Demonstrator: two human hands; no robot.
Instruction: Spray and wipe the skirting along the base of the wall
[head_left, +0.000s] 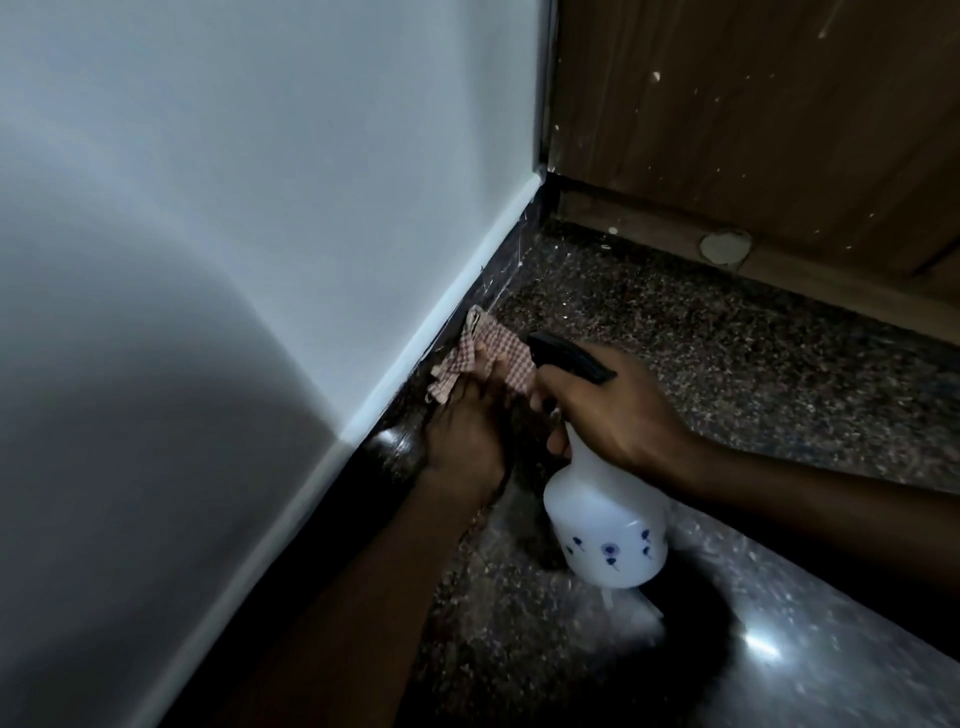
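Observation:
A dark glossy skirting (400, 447) runs along the base of the white wall (249, 218), from lower left up to the corner. My left hand (467, 431) presses a red-and-white checked cloth (483, 353) against the skirting. My right hand (608, 410) grips the neck of a white spray bottle (608, 525) with blue flower marks and a black trigger head (566, 356), held just right of the cloth, above the floor. The nozzle points up-left, toward the skirting past the cloth.
The floor (753, 353) is dark speckled stone, shiny near me. A brown wooden door or cabinet front (753, 130) closes the corner at the back right, with a pale round patch (724, 248) on its lower rail. Cobweb strands hang near the corner (511, 260).

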